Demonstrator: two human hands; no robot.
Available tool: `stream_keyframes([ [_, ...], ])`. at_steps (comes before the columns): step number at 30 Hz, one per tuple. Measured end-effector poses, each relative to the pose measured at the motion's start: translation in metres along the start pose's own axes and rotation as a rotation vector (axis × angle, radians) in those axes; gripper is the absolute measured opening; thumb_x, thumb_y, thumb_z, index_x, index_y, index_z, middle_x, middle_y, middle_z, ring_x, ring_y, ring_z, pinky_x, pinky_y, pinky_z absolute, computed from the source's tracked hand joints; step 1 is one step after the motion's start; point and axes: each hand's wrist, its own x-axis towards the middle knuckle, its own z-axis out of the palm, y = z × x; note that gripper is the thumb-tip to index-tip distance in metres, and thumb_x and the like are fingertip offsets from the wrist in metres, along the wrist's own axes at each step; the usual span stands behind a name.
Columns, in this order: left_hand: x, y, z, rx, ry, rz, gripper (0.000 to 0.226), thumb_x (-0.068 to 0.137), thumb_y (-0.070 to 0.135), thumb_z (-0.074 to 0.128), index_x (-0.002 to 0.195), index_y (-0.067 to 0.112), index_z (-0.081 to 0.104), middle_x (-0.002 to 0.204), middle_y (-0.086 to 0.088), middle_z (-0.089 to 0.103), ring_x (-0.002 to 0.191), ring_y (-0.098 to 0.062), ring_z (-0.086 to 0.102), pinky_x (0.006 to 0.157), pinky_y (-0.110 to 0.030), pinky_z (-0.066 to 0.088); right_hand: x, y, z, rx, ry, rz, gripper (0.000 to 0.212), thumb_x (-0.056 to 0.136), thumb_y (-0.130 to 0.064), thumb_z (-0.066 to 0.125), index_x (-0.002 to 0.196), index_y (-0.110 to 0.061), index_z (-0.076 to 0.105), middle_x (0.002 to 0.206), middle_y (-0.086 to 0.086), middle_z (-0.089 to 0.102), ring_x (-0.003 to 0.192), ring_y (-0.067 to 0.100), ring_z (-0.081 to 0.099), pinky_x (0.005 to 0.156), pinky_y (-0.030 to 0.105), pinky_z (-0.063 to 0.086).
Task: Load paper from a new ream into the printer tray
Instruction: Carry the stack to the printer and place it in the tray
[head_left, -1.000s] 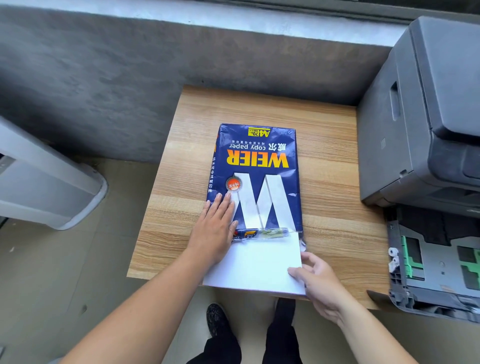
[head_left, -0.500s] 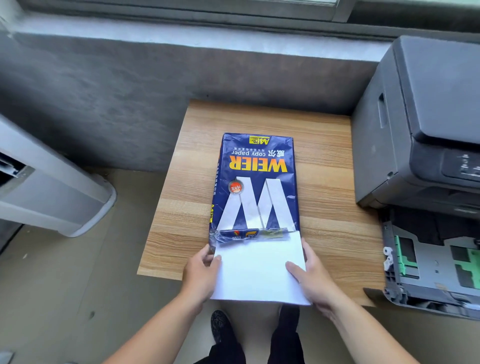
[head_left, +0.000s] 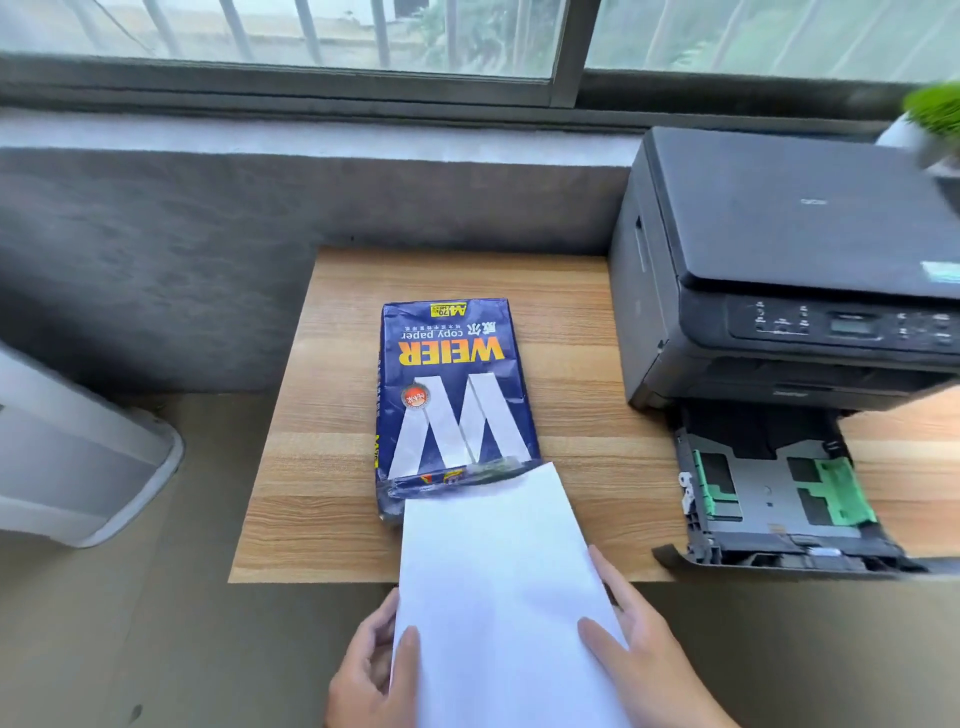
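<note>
A blue ream wrapper marked WEIER lies on the wooden table, its near end torn open. A white stack of paper sticks out of that end, pulled toward me past the table's front edge. My left hand grips the stack's left edge, thumb on top. My right hand holds its right edge. The black printer stands at the right, and its paper tray with green guides is pulled out, no paper in it.
A grey wall and a window sill run behind the table. A white appliance stands on the floor at the left. A green potted plant sits behind the printer at the far right.
Both hands have drawn the paper stack further out of the wrapper toward me. The left hand left the wrapper's top and took the stack's edge. The view has tilted up.
</note>
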Motion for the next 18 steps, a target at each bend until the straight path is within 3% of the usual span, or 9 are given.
stream_keyframes([
  [2,-0.017,0.007,0.015,-0.096,-0.017,0.028,0.027,0.083,0.003,0.069,0.104,0.020,0.071,0.091,0.004,0.079,0.079,-0.005,0.072,0.067,-0.009,0.052,-0.019,0.001,-0.019,0.022,0.004,-0.036,0.080,0.071,-0.030,0.075,0.143,-0.033,0.043,0.138,-0.018,0.062,0.123,0.010,0.063,0.108,0.043,0.047],
  [4,-0.031,0.016,0.036,-0.151,-0.051,0.060,0.028,0.076,0.014,0.069,0.104,0.019,0.072,0.091,0.000,0.079,0.080,-0.008,0.073,0.067,-0.010,0.052,-0.035,0.001,-0.044,0.068,0.033,-0.084,0.078,0.069,-0.031,0.078,0.141,-0.032,0.046,0.134,-0.016,0.066,0.121,0.013,0.065,0.101,0.036,0.053],
  [7,-0.046,0.021,0.083,-0.177,-0.124,0.060,0.032,0.073,0.016,0.070,0.105,0.018,0.071,0.093,0.001,0.079,0.082,-0.012,0.074,0.065,-0.012,0.053,-0.052,0.000,-0.095,0.116,0.128,-0.153,0.057,0.089,0.000,0.068,0.137,-0.024,0.051,0.126,-0.014,0.071,0.114,0.012,0.069,0.081,0.020,0.058],
  [10,-0.057,0.018,0.153,-0.110,-0.250,0.068,0.037,0.072,0.016,0.069,0.109,0.020,0.069,0.097,0.006,0.078,0.085,-0.014,0.074,0.065,-0.016,0.054,-0.060,0.007,-0.170,0.110,0.213,-0.178,0.060,0.089,0.016,0.053,0.136,-0.020,0.053,0.121,-0.010,0.074,0.108,0.012,0.072,0.075,0.019,0.058],
  [13,-0.069,0.013,0.238,0.049,-0.299,0.222,0.048,0.077,0.012,0.070,0.124,0.022,0.064,0.117,0.012,0.071,0.100,-0.001,0.067,0.080,-0.010,0.049,-0.054,0.015,-0.250,0.108,0.274,-0.187,0.062,0.086,0.014,0.056,0.135,-0.024,0.054,0.122,-0.003,0.074,0.104,0.014,0.074,0.077,0.022,0.058],
  [16,-0.081,0.007,0.323,0.172,-0.318,0.286,0.057,0.081,0.006,0.071,0.135,0.013,0.052,0.137,0.012,0.052,0.120,0.020,0.041,0.095,0.001,0.031,-0.039,0.027,-0.331,0.065,0.313,-0.190,0.062,0.091,0.010,0.056,0.138,-0.030,0.050,0.118,-0.013,0.075,0.108,0.008,0.071,0.090,0.030,0.057],
  [18,-0.083,0.005,0.366,0.238,-0.332,0.313,0.058,0.083,0.005,0.070,0.137,0.007,0.048,0.145,0.005,0.045,0.125,0.019,0.037,0.098,0.003,0.024,-0.026,0.031,-0.369,-0.013,0.298,-0.164,0.066,0.093,0.007,0.057,0.140,-0.037,0.046,0.121,-0.021,0.072,0.116,0.006,0.066,0.102,0.032,0.051],
])
